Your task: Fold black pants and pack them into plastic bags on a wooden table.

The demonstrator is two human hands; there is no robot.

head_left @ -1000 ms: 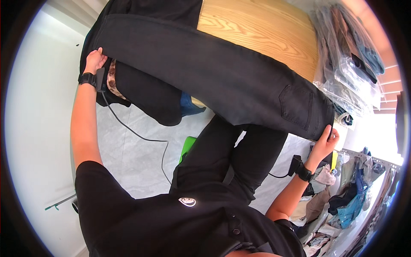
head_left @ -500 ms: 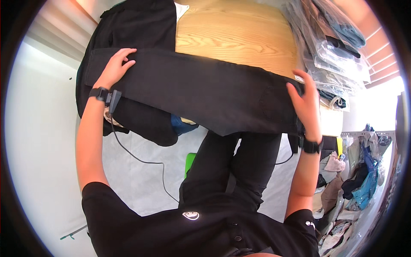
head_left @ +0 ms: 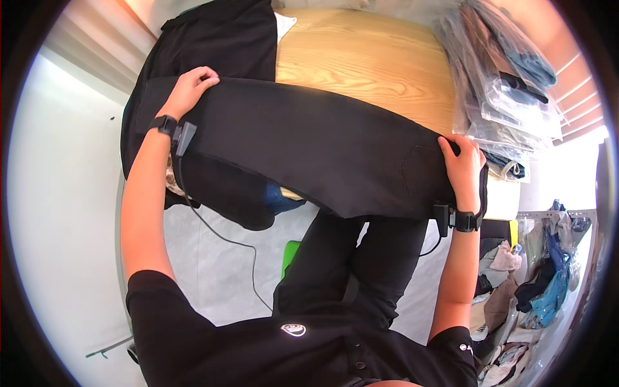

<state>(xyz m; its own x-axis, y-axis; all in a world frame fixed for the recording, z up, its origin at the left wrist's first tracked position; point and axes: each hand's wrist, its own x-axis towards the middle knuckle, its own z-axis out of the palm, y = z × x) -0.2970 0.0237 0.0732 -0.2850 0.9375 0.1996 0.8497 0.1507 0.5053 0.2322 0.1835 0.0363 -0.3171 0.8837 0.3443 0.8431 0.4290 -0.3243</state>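
Observation:
A pair of black trousers [head_left: 322, 142], folded lengthwise, stretches across the near edge of the table and over my lap. A stitched pocket outline shows near its right end. My left hand [head_left: 190, 90] pinches the far edge of the legs toward the left. At the right end my right hand [head_left: 461, 164] is closed on the waist corner, thumb and fingers at the far edge. Under the trousers on the left, more black clothing [head_left: 219, 35] lies on the table and hangs over its edge.
The wooden tabletop [head_left: 361, 61] shows beyond the trousers. Clear-bagged folded garments [head_left: 503, 84] are stacked at the back right. More bagged clothes [head_left: 548, 277] fill a bin at the lower right. A cable [head_left: 225, 240] runs from my left wrist toward my waist.
My right hand has closed from spread fingers onto the trousers' waist corner. My left fingers have drawn together on the far edge, and the cloth there now looks smoother.

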